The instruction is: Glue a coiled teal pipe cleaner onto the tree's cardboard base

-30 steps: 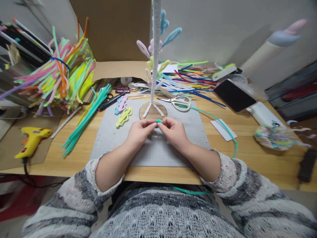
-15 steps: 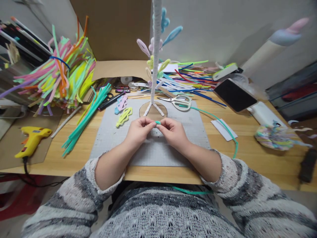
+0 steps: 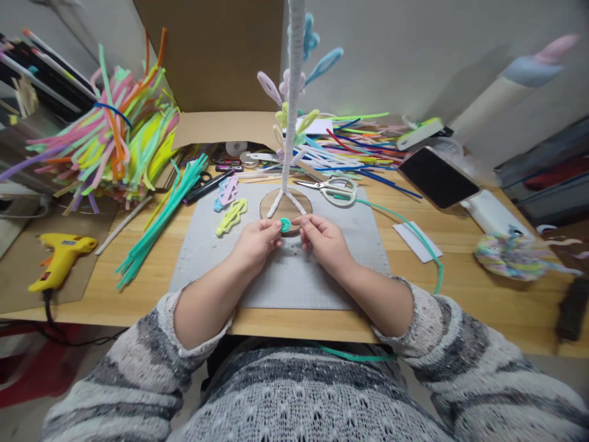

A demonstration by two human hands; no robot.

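My left hand (image 3: 254, 243) and my right hand (image 3: 324, 240) meet over the grey cutting mat (image 3: 285, 279). Both pinch a small teal pipe-cleaner coil (image 3: 285, 226) between fingertips; the left thumb and forefinger hold the rolled disc, the right fingers close on its edge. The same teal pipe cleaner's long tail (image 3: 416, 236) curves off to the right and down over the table edge. Just beyond the hands stands a white wrapped pipe-cleaner tree (image 3: 291, 123) on a round wooden base (image 3: 285, 205), with pastel loops on its stem.
Scissors (image 3: 332, 188) lie right of the base; folded pastel shapes (image 3: 231, 216) left of it. A teal pipe-cleaner bundle (image 3: 161, 221), a big mixed pile (image 3: 101, 147) and a yellow glue gun (image 3: 59, 255) lie left. A phone (image 3: 437, 178) leans right.
The coil has turned from edge-on between the fingertips to facing up as a flat disc; both hands shifted slightly away from me, toward the tree base.
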